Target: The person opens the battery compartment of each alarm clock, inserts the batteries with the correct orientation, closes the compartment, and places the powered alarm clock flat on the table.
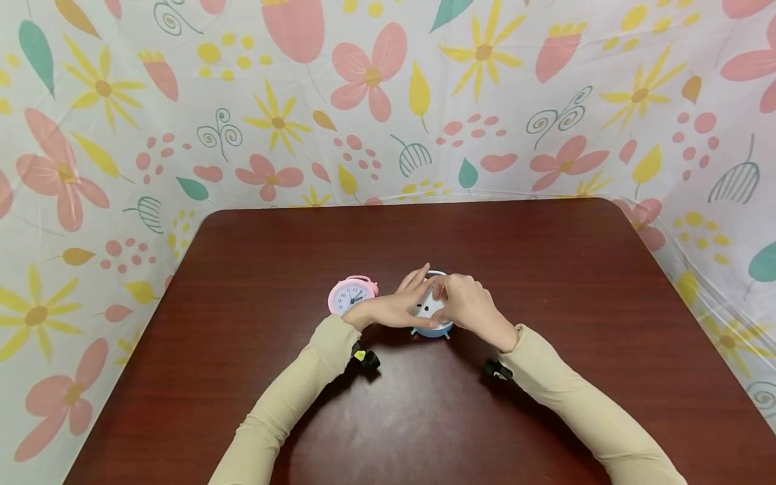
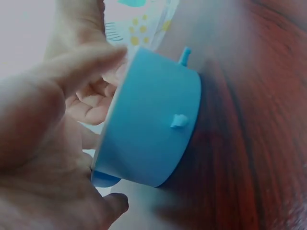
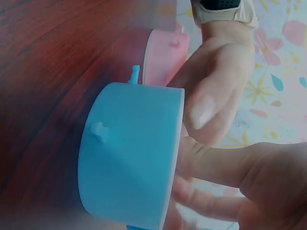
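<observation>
A light-blue alarm clock (image 1: 432, 331) lies face down on the table, its white back with small black parts turned up. My left hand (image 1: 397, 306) spans it from the left, thumb near the lower edge and fingers near the top, holding it between them. From the right, my right hand (image 1: 471, 303) bends its fingers onto the white back; whether they pinch a part there is hidden. The blue side wall with its short feet shows in the left wrist view, where the clock (image 2: 148, 120) tilts, and in the right wrist view (image 3: 129, 153).
A pink alarm clock (image 1: 351, 296) lies face up just left of the blue one, partly behind my left wrist. Both stand on a dark red-brown table (image 1: 388, 417). A flowered cloth (image 1: 388, 101) hangs behind and around the table.
</observation>
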Demonstrator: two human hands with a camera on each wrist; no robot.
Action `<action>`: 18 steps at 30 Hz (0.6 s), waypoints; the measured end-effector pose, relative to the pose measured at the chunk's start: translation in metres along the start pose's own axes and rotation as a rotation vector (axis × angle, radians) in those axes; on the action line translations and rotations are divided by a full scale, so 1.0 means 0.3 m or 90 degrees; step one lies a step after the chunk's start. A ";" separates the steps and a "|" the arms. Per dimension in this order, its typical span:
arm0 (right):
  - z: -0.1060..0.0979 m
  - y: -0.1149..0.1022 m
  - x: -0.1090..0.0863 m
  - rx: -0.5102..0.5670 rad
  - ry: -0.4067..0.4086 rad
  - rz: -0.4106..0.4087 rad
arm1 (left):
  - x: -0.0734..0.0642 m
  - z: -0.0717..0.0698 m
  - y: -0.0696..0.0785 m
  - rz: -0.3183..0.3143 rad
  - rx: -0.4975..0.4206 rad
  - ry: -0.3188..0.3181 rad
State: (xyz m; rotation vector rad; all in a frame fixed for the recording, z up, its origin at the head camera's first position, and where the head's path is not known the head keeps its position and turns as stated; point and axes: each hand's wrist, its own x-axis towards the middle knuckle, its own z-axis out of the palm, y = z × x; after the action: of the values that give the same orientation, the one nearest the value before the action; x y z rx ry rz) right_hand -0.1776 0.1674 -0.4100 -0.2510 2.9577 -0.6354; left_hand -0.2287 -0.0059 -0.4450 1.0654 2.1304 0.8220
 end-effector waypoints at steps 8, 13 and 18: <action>0.003 0.037 0.012 -0.016 -0.027 -0.011 | 0.001 -0.021 -0.016 0.010 0.002 -0.033; 0.000 0.056 0.037 0.000 -0.124 0.007 | -0.002 -0.029 0.008 0.000 0.002 -0.019; -0.002 0.066 0.055 0.013 -0.132 -0.014 | 0.000 -0.025 0.032 -0.042 -0.031 0.016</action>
State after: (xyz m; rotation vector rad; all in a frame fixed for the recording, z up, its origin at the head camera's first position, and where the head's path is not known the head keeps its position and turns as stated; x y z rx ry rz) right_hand -0.1965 0.1823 -0.4189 -0.3259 2.7528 -0.6021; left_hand -0.2299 -0.0031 -0.4332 0.9585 2.1439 0.8561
